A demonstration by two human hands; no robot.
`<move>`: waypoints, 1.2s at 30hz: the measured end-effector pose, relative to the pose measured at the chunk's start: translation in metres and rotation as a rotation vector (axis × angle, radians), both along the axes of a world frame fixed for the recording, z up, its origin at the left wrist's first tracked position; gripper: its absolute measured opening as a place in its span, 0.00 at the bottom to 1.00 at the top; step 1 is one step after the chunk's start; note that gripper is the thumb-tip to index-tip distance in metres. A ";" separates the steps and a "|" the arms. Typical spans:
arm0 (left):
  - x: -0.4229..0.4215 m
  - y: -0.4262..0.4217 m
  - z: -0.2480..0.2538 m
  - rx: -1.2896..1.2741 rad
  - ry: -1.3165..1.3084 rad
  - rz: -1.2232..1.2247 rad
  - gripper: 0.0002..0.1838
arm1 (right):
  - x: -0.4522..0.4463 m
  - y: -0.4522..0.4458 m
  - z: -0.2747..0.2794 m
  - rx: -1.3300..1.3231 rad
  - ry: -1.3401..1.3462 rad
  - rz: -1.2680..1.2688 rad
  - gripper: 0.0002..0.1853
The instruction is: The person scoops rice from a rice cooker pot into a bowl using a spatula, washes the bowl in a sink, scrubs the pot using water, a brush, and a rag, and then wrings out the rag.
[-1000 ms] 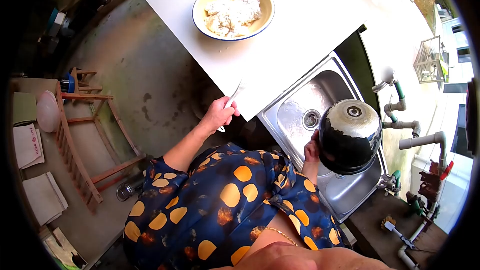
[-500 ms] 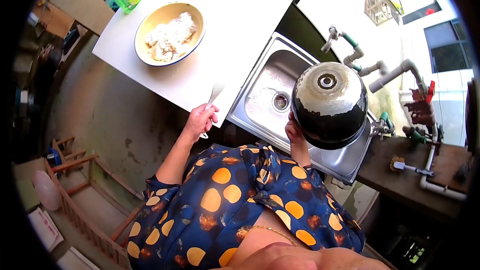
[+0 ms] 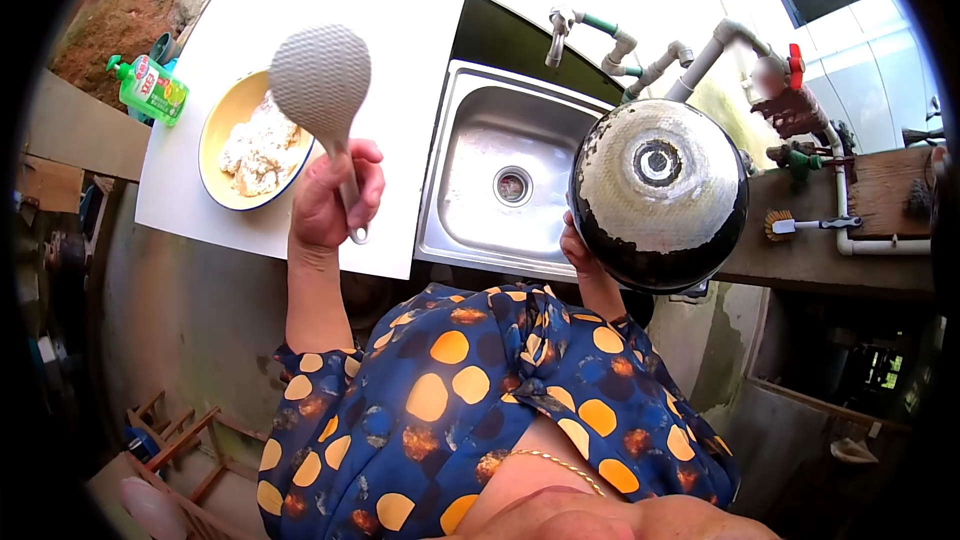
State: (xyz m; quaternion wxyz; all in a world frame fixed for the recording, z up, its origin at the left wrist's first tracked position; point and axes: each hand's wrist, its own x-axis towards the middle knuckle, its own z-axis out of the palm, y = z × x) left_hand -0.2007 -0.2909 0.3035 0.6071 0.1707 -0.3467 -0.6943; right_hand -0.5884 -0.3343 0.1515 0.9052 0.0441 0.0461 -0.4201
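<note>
My left hand [image 3: 338, 190] grips the handle of a pale grey rice paddle [image 3: 320, 80], its dimpled blade pointing up, above the white counter. My right hand [image 3: 580, 245] holds a round black pot [image 3: 660, 190] at its left edge. The pot's worn silvery bottom faces me, and its inside is hidden. It hangs over the right part of the steel sink [image 3: 470, 140]. Behind the paddle, a yellow enamel bowl [image 3: 215, 140] with a dark rim contains a lumpy whitish food [image 3: 262, 152].
A green soap bottle [image 3: 153, 90] stands on the counter's [image 3: 240, 25] left side. Behind the sink are a tap [image 3: 558, 35] and grey pipes [image 3: 705, 60]. A scrub brush [image 3: 800, 225] lies on the right ledge. Wooden chair parts [image 3: 185, 445] are at lower left.
My left hand has risen and moved left, lifting the rice paddle so its blade faces me. My right hand still holds the pot. The view has turned toward the right.
</note>
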 end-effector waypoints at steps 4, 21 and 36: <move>-0.022 -0.050 -0.045 0.148 -0.648 0.053 0.15 | 0.003 0.002 0.020 -0.025 0.053 -0.079 0.13; -0.104 0.049 -0.119 0.687 -0.926 0.172 0.08 | -0.111 0.051 0.067 0.031 1.276 -0.921 0.23; -0.269 -0.154 -0.190 -0.070 -0.915 -0.623 0.09 | -0.177 0.188 -0.048 1.075 1.892 -1.156 0.29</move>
